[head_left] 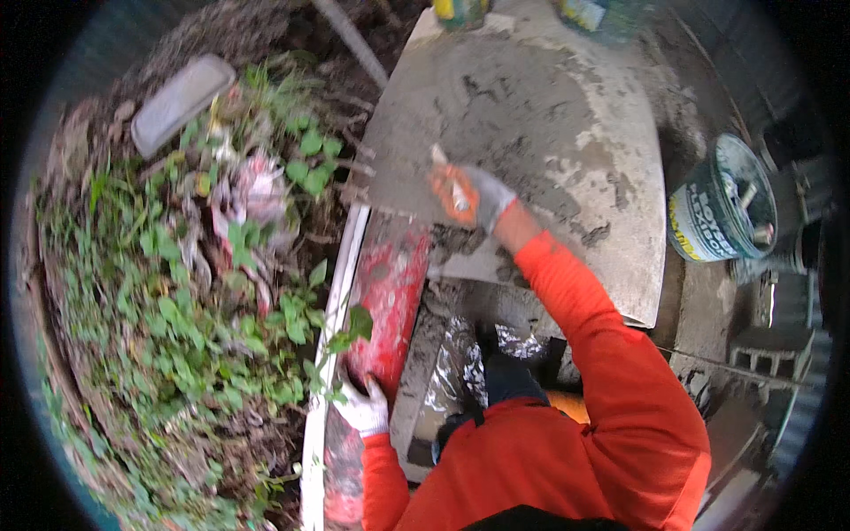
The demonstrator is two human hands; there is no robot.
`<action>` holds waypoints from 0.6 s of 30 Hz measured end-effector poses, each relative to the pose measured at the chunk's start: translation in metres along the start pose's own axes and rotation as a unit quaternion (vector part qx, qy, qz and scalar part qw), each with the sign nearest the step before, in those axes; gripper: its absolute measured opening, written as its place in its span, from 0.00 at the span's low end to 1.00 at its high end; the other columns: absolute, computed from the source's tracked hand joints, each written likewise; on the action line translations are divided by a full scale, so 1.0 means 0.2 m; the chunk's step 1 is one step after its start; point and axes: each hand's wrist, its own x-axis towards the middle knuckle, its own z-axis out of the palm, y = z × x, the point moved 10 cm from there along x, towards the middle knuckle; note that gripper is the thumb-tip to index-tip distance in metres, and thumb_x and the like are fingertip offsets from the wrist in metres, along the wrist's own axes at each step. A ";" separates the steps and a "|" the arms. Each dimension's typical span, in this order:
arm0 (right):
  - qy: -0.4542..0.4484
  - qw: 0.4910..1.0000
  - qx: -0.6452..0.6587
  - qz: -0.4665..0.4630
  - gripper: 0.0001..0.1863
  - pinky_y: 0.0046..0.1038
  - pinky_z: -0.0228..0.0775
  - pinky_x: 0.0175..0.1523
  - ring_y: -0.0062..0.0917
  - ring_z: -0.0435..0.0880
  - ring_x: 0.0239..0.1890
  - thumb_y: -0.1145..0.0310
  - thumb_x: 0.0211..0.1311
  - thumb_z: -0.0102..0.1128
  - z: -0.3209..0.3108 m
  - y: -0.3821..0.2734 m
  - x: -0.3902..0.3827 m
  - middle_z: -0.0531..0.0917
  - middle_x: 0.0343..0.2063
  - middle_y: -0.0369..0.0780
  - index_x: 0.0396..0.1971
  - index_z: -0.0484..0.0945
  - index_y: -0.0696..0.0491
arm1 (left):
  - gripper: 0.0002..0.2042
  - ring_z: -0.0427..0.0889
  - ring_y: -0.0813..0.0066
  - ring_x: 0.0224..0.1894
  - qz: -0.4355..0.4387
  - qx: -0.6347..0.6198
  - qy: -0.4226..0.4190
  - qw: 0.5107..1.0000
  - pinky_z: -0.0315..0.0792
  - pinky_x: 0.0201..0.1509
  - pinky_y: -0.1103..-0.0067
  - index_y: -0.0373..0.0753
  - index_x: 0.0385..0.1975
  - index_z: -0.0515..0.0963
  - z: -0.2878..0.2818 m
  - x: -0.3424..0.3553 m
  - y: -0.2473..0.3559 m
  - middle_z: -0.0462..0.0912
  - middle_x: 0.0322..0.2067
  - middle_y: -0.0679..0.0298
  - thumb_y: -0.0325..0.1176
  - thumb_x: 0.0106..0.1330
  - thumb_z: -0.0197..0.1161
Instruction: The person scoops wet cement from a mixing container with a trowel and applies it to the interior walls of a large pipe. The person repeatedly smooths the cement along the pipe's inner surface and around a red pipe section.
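Observation:
My right hand (478, 196), in an orange and grey glove, is closed round a pale-handled tool (438, 155) above a large board (633, 239) spread with wet grey mortar (518, 97). The tool's working end is blurred and hard to make out. Lower left, my left hand (363, 409), in a whitish glove, rests with fingers apart on a red, mortar-smeared rounded surface (385, 301). A long white strip (332, 354) runs along its left side, close to those fingers.
Leafy plants (177, 310) and litter crowd the left, with a grey plastic tray (183, 103) farther off. A dark green bucket (722, 203) holding tools stands right of the board. A hollow concrete block (770, 356) lies beyond it. Two containers, one a yellow-green tub (460, 12), sit at the far edge.

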 end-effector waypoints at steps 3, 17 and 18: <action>-0.018 0.998 0.062 0.000 0.11 0.23 0.78 0.27 0.15 0.85 0.29 0.60 0.77 0.57 -0.12 -0.14 0.20 0.86 0.35 0.33 0.47 0.79 0.51 | 0.33 0.74 0.39 0.66 -0.010 -0.001 -0.041 0.999 0.63 0.74 0.54 0.36 0.71 0.69 0.06 0.04 0.16 0.78 0.65 0.48 0.40 0.67 0.67; 0.176 0.712 -0.680 0.025 0.13 0.27 0.82 0.34 0.26 0.88 0.28 0.67 0.75 0.51 0.15 -0.35 -0.43 0.86 0.30 0.39 0.50 0.79 0.56 | 0.29 0.74 0.38 0.65 -0.019 0.033 -0.020 0.999 0.67 0.71 0.53 0.41 0.69 0.74 -0.06 0.01 0.03 0.78 0.62 0.44 0.44 0.68 0.66; 0.202 0.583 -0.785 -0.053 0.14 0.31 0.83 0.37 0.30 0.89 0.32 0.67 0.74 0.51 0.16 -0.43 -0.39 0.87 0.31 0.42 0.49 0.80 0.59 | 0.29 0.73 0.38 0.65 -0.015 0.027 -0.021 0.999 0.67 0.71 0.53 0.40 0.68 0.74 -0.05 0.01 0.05 0.78 0.62 0.44 0.44 0.68 0.66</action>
